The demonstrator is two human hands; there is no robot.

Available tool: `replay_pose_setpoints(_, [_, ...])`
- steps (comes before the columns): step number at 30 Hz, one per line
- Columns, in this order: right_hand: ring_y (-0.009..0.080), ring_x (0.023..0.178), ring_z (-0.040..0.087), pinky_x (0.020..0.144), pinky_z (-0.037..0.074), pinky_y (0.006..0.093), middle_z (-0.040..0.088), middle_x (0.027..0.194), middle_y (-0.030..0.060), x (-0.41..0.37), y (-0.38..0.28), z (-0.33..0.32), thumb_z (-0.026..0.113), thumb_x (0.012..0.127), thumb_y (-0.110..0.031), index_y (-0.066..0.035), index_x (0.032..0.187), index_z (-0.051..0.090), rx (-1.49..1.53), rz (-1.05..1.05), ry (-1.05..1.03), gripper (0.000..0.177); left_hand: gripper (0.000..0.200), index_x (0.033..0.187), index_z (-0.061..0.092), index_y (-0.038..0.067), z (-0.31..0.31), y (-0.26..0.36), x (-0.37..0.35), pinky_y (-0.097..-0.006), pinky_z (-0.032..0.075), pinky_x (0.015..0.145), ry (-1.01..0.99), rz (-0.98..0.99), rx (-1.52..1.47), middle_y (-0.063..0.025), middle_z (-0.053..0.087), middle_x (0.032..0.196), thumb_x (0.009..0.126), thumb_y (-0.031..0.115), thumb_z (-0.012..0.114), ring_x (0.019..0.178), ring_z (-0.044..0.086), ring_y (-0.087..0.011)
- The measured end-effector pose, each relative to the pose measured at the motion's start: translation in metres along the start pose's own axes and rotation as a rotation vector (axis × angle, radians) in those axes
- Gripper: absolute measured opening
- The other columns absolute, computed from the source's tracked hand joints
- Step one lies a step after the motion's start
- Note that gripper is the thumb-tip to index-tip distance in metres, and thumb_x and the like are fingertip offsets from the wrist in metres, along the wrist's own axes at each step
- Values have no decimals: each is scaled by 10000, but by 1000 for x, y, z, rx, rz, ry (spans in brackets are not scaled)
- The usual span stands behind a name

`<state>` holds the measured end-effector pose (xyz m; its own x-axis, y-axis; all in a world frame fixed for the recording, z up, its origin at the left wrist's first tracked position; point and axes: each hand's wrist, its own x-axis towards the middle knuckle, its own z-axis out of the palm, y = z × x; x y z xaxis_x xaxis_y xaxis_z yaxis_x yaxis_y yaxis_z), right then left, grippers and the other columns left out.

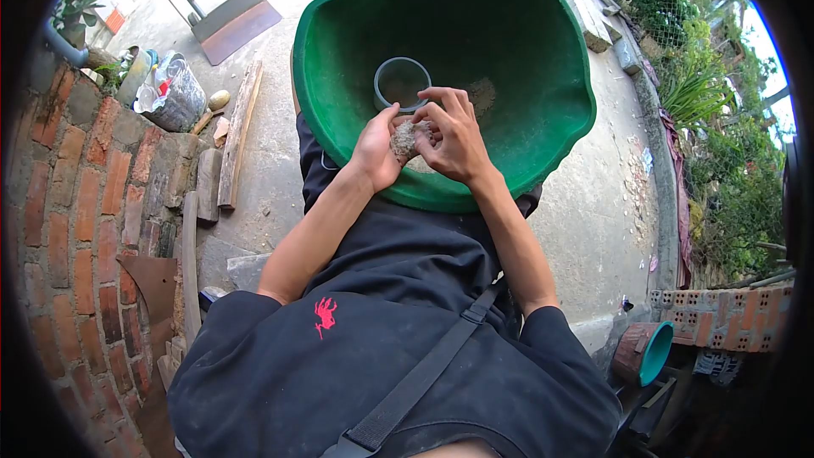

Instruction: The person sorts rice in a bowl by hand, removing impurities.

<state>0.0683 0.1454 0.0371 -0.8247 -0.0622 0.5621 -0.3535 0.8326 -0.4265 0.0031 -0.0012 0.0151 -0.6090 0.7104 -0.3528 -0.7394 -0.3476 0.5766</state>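
A large green tub (534, 76) rests at my lap, tilted so its inside faces me. Both hands are together over its near edge. My left hand (379, 146) cups a greyish, crumbly lump (404, 141) from the left. Bent over the same lump from the right, the fingers of my right hand (452, 134) touch it. Just beyond the fingers stands a round, clear container (402, 83) inside the tub. Some loose, pale grainy material (482, 97) lies on the tub's inner surface to the right of it.
A brick wall (89, 203) runs along the left, with a bucket (180, 102) and wooden planks (241, 136) beside it. A flat-bladed metal cart (233, 24) is at the upper left. Plants (729, 144) line the right; a smaller tub (643, 354) sits lower right.
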Motion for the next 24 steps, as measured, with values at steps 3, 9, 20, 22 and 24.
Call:
replay_pose_setpoints(3, [319,1161,468,956,396,425,547,1209,123,-2,0,3,664,715,-136,-72,893,639,-23,6,-32,192,484,1138,591,3,-6,-4,5,-376,523,886,-28,-4,13,-114,685,1066,1048,364,280,968,668,-221])
replay_pose_setpoints(9, [316,1159,466,956,393,421,545,1210,126,-2,3,5,666,721,-137,-72,909,635,-24,22,-32,201,464,1114,611,20,5,0,-4,-353,524,856,6,16,27,-85,684,1037,1052,363,304,945,660,-195])
replay_pose_setpoints(20, [311,1162,472,968,385,410,558,1207,127,-3,5,7,665,741,-124,-48,891,637,20,46,-36,171,450,1116,606,15,2,-1,-2,-357,520,871,4,18,45,-93,677,1050,1049,359,326,960,656,-202])
replay_pose_setpoints(22, [306,1165,474,979,378,410,564,1202,124,-3,6,6,665,745,-108,-45,880,639,53,38,-54,152,454,1118,606,10,0,-2,-1,-358,519,879,-7,21,34,-96,676,1054,1049,358,323,964,655,-204])
replay_pose_setpoints(24, [302,1164,476,982,376,409,568,1196,122,-3,6,5,664,747,-101,-44,877,641,78,46,-60,144,459,1120,606,5,-2,-3,1,-359,517,886,-20,23,25,-100,675,1059,1050,357,321,968,654,-206])
